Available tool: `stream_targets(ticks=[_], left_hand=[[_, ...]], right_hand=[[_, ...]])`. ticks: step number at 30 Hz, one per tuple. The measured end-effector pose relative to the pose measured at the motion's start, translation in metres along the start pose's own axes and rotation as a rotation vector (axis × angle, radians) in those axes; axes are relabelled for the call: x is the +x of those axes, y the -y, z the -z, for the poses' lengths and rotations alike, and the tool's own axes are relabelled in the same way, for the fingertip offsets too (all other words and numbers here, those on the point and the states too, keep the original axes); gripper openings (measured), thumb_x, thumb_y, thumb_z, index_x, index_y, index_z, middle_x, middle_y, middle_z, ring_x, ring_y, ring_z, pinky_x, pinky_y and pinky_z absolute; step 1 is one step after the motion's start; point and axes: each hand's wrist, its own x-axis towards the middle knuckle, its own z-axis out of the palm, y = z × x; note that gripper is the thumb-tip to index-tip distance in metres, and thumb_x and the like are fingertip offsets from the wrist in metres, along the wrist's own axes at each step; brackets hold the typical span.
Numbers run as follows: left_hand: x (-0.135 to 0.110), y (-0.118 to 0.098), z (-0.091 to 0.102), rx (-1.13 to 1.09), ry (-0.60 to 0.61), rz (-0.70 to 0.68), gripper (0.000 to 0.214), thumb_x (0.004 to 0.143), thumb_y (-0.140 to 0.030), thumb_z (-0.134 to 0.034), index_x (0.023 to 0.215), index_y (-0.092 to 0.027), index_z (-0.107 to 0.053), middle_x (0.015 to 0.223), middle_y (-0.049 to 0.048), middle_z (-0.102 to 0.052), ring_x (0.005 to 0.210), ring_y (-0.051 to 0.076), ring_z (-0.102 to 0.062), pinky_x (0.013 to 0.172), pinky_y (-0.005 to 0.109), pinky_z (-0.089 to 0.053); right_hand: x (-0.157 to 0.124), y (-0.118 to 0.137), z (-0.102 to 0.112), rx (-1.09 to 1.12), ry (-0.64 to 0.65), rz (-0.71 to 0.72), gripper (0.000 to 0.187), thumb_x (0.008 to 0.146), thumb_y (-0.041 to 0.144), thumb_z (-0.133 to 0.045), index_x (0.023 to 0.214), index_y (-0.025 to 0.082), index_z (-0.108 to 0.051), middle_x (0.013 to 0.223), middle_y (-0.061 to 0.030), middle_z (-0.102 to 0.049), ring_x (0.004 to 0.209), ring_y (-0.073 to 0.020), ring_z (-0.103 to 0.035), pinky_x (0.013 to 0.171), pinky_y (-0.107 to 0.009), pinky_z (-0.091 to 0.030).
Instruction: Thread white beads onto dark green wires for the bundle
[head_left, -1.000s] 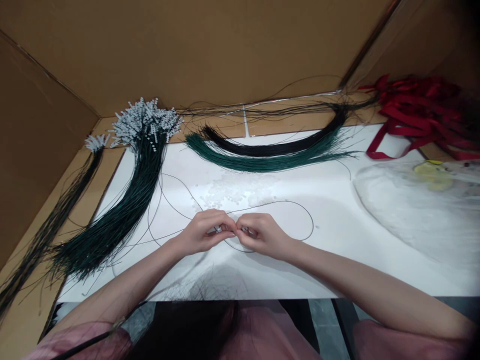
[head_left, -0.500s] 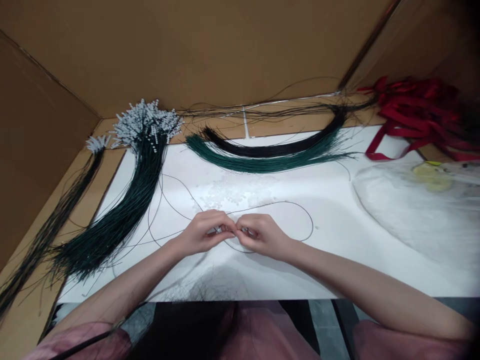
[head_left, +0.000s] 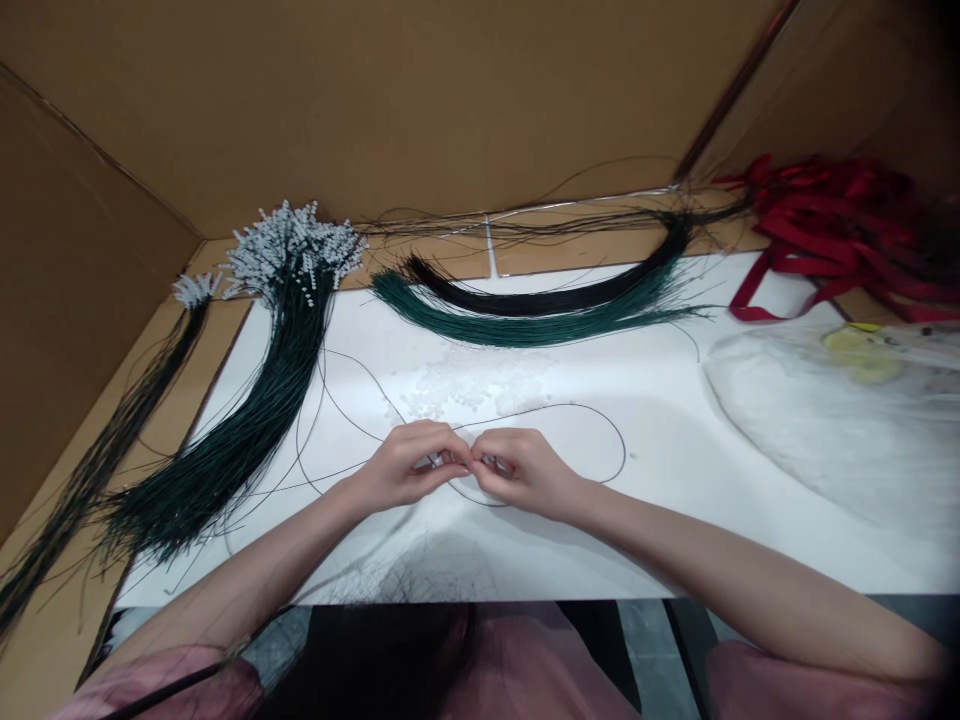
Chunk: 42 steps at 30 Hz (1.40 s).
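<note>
My left hand (head_left: 409, 465) and my right hand (head_left: 525, 468) meet fingertip to fingertip over the white table top (head_left: 660, 400), both pinched closed. Between the fingertips they pinch a thin dark cord (head_left: 600, 420) that loops out to the right and back, and a small pale piece shows at the fingertips. A scatter of small clear beads (head_left: 469, 378) lies just beyond my hands.
A thick bundle of dark green cords with white bead ends (head_left: 277, 330) fans out at the left. Green and black cord bundles (head_left: 540, 305) curve along the back. Red ribbons (head_left: 832, 225) pile at the far right, above a clear plastic bag (head_left: 840, 420). Cardboard walls (head_left: 375, 100) surround the table.
</note>
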Motion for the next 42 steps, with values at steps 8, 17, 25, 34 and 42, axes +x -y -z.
stream_targets(ticks=[8,17,25,34,42], left_hand=[[0.0016,0.0,0.0002,0.006,0.0,-0.008,0.009,0.085,-0.014,-0.067,0.094,-0.015,-0.066,0.079,0.0037,-0.068,0.072,0.012,-0.063,0.069,0.025,-0.049],[0.0005,-0.0001,-0.0003,0.008,0.001,-0.006,0.009,0.086,-0.015,-0.067,0.094,-0.016,-0.066,0.079,0.0036,-0.068,0.072,0.012,-0.062,0.069,0.025,-0.049],[0.0015,-0.0003,0.0001,0.006,0.005,0.001,0.009,0.085,-0.015,-0.067,0.094,-0.015,-0.066,0.078,0.0034,-0.068,0.072,0.012,-0.062,0.069,0.025,-0.048],[0.0017,-0.0007,0.0002,0.01,0.009,0.006,0.007,0.086,-0.016,-0.067,0.093,-0.015,-0.066,0.078,0.0031,-0.067,0.072,0.012,-0.062,0.069,0.024,-0.048],[0.0015,-0.0012,0.0006,0.012,0.003,-0.009,0.007,0.087,-0.017,-0.066,0.093,-0.016,-0.066,0.078,0.0036,-0.068,0.072,0.013,-0.063,0.069,0.025,-0.049]], right_hand=[[-0.0002,-0.0014,-0.0003,0.006,-0.004,0.006,0.013,0.082,0.011,-0.057,0.069,0.015,-0.057,0.059,0.005,-0.049,0.054,-0.0056,-0.044,0.054,-0.017,-0.03],[-0.0004,-0.0002,-0.0003,0.004,0.003,-0.002,0.014,0.082,0.011,-0.057,0.069,0.015,-0.056,0.058,0.0046,-0.049,0.054,-0.0058,-0.044,0.054,-0.017,-0.03],[-0.0001,-0.0005,0.0003,-0.005,0.005,0.005,0.014,0.081,0.01,-0.057,0.068,0.015,-0.055,0.059,0.0046,-0.049,0.054,-0.0062,-0.044,0.054,-0.018,-0.03],[0.0002,-0.0003,-0.0004,-0.001,0.008,-0.002,0.016,0.081,0.011,-0.056,0.067,0.017,-0.052,0.058,0.0049,-0.047,0.054,-0.0071,-0.044,0.054,-0.019,-0.03],[-0.0001,0.0,0.0002,-0.004,0.011,0.003,0.016,0.081,0.011,-0.056,0.066,0.016,-0.053,0.058,0.0044,-0.049,0.054,-0.0071,-0.044,0.054,-0.018,-0.03]])
